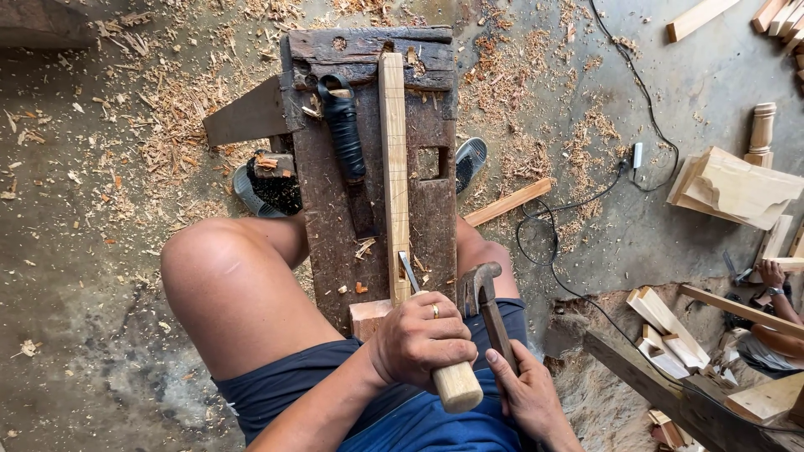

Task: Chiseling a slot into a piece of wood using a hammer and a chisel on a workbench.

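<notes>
My left hand [421, 338] is wrapped around the pale wooden handle of a chisel [456, 385], whose steel blade [409, 270] rests on a long light wood strip [394, 167]. The strip lies lengthwise on a dark, worn wooden bench [435, 209] between my knees. My right hand [529, 393] grips the handle of a claw hammer [479, 289], its head raised just right of the chisel. A ring shows on my left hand.
A black-wrapped tool [343, 130] lies on the bench left of the strip. Wood shavings cover the concrete floor. A black cable [586, 201] runs at right. Cut wood pieces [737, 188] are stacked at right, where another person's hand [772, 274] shows.
</notes>
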